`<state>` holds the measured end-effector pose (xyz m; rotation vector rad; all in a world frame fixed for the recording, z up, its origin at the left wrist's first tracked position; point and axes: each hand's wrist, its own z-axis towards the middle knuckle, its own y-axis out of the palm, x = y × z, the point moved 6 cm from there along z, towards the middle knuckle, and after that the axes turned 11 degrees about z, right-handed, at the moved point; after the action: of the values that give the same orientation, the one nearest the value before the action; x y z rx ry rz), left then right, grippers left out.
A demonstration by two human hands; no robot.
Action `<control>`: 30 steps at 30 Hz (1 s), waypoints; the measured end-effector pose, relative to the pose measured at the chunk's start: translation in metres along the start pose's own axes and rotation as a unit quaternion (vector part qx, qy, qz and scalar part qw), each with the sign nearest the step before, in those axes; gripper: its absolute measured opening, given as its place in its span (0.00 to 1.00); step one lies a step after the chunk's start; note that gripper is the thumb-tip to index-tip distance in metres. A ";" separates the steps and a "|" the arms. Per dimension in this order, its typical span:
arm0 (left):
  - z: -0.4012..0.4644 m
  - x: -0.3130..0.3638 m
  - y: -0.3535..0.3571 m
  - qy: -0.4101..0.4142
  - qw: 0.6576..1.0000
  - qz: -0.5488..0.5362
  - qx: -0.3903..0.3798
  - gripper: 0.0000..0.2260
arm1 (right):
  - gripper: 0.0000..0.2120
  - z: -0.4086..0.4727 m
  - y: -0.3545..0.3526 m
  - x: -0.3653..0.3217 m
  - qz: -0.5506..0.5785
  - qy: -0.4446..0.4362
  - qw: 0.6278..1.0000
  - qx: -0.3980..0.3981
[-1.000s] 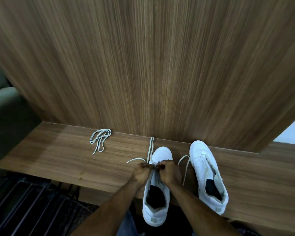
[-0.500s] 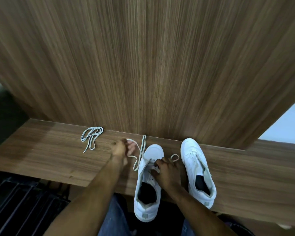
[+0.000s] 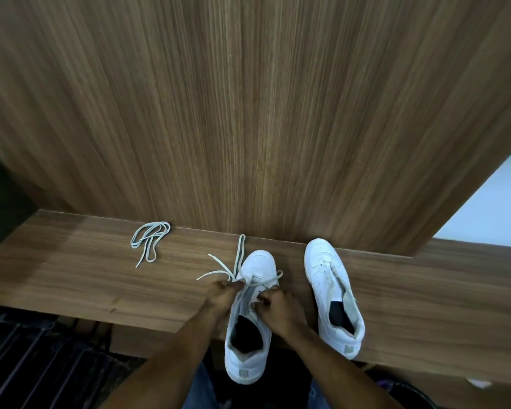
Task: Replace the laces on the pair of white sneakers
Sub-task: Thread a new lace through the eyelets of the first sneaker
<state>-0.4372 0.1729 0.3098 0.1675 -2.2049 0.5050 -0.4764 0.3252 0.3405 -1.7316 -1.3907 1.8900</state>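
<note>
- Two white sneakers stand on a wooden bench (image 3: 71, 278), toes toward a tall wood-grain panel (image 3: 248, 113) that rises from the bench's far edge.
- The left sneaker (image 3: 250, 349) lies between the two forearms; its heel hangs past the bench's near edge and its dark opening faces up.
- The right sneaker (image 3: 334, 296) lies just beside it, apart from both hands, with a pale lace (image 3: 341, 281) loose over its tongue.
- The left hand (image 3: 222, 293) sits at the left side of the left sneaker's eyelets, its fingers curled tight and pinching a grey-white lace (image 3: 230, 268).
- From that pinch the lace fans out over the bench: one loop runs up to the panel's foot and two free ends trail to the left.
- Another stretch of the same lace crosses the toe box to the right and bends back toward the right hand (image 3: 281, 308).
- The right hand rests on the sneaker's tongue area with curled fingers; it seems to pinch the lace near an eyelet, though the contact point is too small to make out surely.
- A spare lace (image 3: 149, 240), bundled in loose loops, lies on the bench well to the left, near the panel, touched by nothing.
</note>
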 end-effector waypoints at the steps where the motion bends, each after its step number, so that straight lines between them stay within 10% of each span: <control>1: -0.001 0.004 0.002 0.011 1.000 0.003 0.010 0.04 | 0.13 -0.001 0.000 -0.001 0.000 0.002 1.000 -0.008; 6: 0.002 0.030 -0.007 0.026 0.998 0.013 0.049 0.07 | 0.13 -0.003 0.000 -0.001 0.010 0.012 0.999 -0.033; 17: -0.015 0.153 -0.108 0.106 0.888 -0.429 0.129 0.10 | 0.15 -0.004 0.004 0.000 0.011 0.003 0.997 -0.076; 24: 0.012 0.053 -0.053 -0.006 0.989 -0.127 0.075 0.11 | 0.13 -0.005 0.006 0.001 0.014 0.005 0.997 -0.071; 30: -0.009 0.018 0.001 0.003 0.998 0.051 0.030 0.09 | 0.14 -0.006 0.005 0.002 0.012 0.026 0.997 -0.075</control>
<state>-0.4422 0.1786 0.3284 0.0855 -2.2013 0.6265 -0.4699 0.3265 0.3363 -1.8611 -1.5331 1.7792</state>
